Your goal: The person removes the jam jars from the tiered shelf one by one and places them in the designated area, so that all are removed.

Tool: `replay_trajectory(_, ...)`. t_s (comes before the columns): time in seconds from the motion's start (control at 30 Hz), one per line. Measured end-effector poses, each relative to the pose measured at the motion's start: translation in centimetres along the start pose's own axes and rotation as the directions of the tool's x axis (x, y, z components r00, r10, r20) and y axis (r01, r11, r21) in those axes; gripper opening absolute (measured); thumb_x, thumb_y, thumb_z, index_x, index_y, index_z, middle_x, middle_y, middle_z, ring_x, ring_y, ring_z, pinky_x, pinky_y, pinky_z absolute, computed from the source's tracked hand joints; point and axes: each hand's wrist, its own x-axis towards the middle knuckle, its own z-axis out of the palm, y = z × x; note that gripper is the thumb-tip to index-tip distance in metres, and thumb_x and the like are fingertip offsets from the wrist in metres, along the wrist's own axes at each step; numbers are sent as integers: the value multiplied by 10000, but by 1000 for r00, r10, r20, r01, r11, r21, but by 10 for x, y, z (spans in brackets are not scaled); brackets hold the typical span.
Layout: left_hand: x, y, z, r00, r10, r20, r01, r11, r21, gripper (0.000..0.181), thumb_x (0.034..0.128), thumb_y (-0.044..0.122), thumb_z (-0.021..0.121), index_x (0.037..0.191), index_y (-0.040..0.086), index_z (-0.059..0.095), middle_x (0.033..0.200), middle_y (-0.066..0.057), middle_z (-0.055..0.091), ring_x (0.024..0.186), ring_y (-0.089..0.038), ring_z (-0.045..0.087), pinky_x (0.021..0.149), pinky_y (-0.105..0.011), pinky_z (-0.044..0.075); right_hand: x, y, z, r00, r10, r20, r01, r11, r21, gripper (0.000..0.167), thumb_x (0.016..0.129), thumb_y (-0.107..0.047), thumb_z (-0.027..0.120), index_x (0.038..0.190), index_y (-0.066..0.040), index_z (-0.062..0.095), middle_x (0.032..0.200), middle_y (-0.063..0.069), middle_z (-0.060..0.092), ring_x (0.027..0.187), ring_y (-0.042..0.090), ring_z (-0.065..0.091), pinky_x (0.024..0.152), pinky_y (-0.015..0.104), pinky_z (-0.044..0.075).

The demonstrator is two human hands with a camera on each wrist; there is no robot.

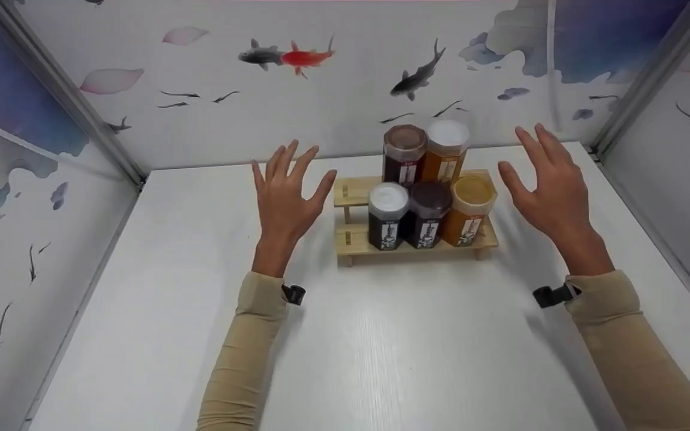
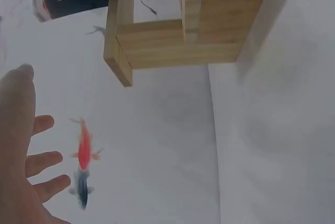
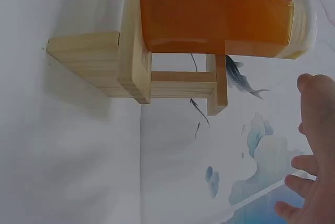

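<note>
A two-step wooden rack (image 1: pixel 345 239) stands on the white table, bearing several faceted jars. On its lower step are a dark jar with a white lid (image 1: pixel 389 200), a dark-lidded jar (image 1: pixel 430 200) and an amber jar with a yellow lid (image 1: pixel 474 191). Behind them stand a brown-lidded jar (image 1: pixel 405 140) and a white-lidded amber jar (image 1: pixel 447 137). My left hand (image 1: pixel 287 200), fingers spread, hovers left of the rack without touching it. To the right, my right hand (image 1: pixel 551 185) is raised with straight fingers, apart from the amber jar (image 3: pixel 220 22). Both hands hold nothing.
The white table (image 1: pixel 159 299) is enclosed by white panels (image 1: pixel 351 102) printed with fish and petals. Metal posts (image 1: pixel 63 84) stand at the back corners. Dark straps with small devices (image 1: pixel 294 294) sit on both wrists.
</note>
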Motion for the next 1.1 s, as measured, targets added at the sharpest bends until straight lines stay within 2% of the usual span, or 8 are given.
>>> replay_trajectory(0.13,-1,19,10,998,26,53,-13,975,-222,508,1086,544,600,1493,245,658,1627,-59,563,1546,-278,478,1303,-632,316,-16,0,10,996,88,-4,-85,966,245,563,1116,-504,542,1641,-309,482,1706,22,473,1504,351,546,1155,620,509)
replay_trajectory(0.23,-2,31,18,994,34,105,12,913,-409,479,1101,457,613,1509,205,632,1602,-37,576,1530,-226,486,1280,-507,395,-30,0,21,985,149,82,-168,916,363,543,1130,-483,514,1621,-252,510,1658,45,533,1403,333,634,1045,347,609)
replay_trajectory(0.33,-5,41,22,992,47,115,23,843,-537,457,1107,390,623,1509,173,620,1546,-11,616,1488,-189,520,1262,-439,417,-40,1,32,963,198,181,-258,869,423,557,1132,-477,517,1623,-215,497,1637,93,540,1387,320,623,943,128,565)
replay_trajectory(0.6,-14,58,24,976,199,88,-96,755,-648,354,1116,329,623,1437,190,678,1445,27,681,1371,-124,598,1197,-370,480,-53,20,47,905,315,284,-422,744,518,556,1150,-388,518,1662,-199,409,1535,83,557,1337,187,589,969,161,585)
replay_trajectory(0.73,-22,63,31,951,264,162,-80,715,-695,360,1114,353,626,1438,210,687,1472,7,656,1363,-110,607,1095,-343,568,-56,34,54,837,373,401,-547,599,584,521,1143,-359,547,1616,-159,463,1402,-31,590,1249,111,607,954,152,584)
replay_trajectory(0.9,-29,64,39,927,256,273,-1,730,-683,447,1051,447,716,1462,282,659,1482,18,636,1306,-100,619,1021,-344,589,-60,43,63,742,360,566,-670,378,638,466,1097,-397,644,1490,-156,572,1367,-84,595,1248,73,607,981,148,566)
replay_trajectory(1.03,-29,63,39,926,257,276,-3,736,-677,590,949,475,838,1475,297,639,1466,33,640,1310,-102,627,1051,-332,584,-62,44,67,721,308,620,-690,236,685,473,1061,-380,707,1448,-128,604,1419,-18,591,1273,91,629,1026,193,577)
replay_trajectory(1.1,-28,63,37,933,262,249,-31,745,-667,593,926,475,862,1451,287,662,1451,31,649,1309,-96,629,1041,-305,586,-63,45,69,726,291,623,-682,196,704,486,1048,-362,726,1444,-108,608,1430,0,591,1275,96,641,1038,205,577)
